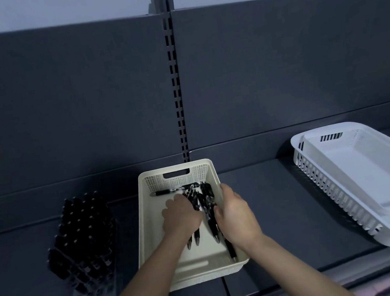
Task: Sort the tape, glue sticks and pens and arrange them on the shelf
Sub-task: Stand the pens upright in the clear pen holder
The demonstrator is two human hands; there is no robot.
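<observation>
While the left hand (pixel 181 218) grips pens (pixel 206 194) in the cream basket (pixel 151 233), whether the right hand (pixel 235 215) holds any is unclear

1. Dim throughout, with a cold blue-grey cast over the dark shelf (pixel 263 201) and back panel (pixel 51 108)
2. Brightest on the white basket (pixel 374 168) at right and the cream tray (pixel 147 221) at centre, neither blown out
3. Soft shadow on the back panel just left of the white basket
4. Little detail in the pens (pixel 205 198), merged into one dark mass
5. Wide-angle bowing along the back panel's top edge; slight softness toward the lower corners
</observation>
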